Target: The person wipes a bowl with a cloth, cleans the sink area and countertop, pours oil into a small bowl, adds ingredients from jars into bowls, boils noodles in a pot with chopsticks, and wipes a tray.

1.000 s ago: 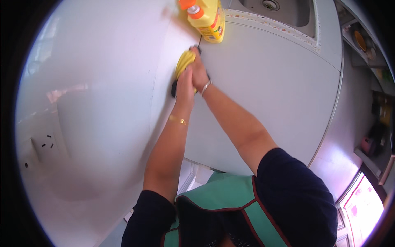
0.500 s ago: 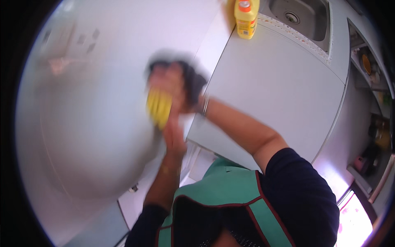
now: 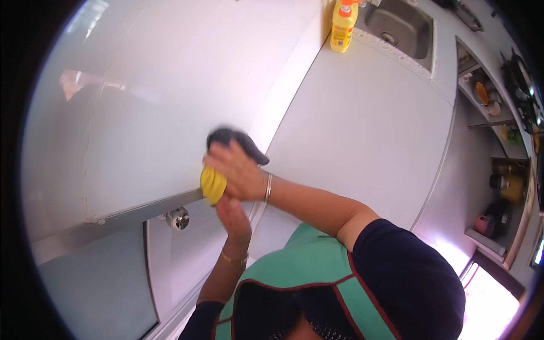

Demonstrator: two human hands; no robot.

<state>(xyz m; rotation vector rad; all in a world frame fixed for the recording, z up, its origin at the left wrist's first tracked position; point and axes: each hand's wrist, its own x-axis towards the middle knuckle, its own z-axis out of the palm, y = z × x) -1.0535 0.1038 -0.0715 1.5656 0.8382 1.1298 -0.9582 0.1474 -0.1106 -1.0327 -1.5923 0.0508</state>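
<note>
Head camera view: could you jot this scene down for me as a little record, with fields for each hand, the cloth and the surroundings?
Right hand: fingers spread over the bunched cloth
Left hand: below the right, partly hidden; grip unclear
Cloth: yellow and dark; one piece or two, cannot tell; dark part blurred
Surface behind: glossy white wall
Bottle: yellow, orange top, upright on the pale counter, near the sink
Clothing: green apron, dark red trim

A yellow, orange-topped bottle (image 3: 342, 32) stands on the pale counter (image 3: 362, 119).
</note>
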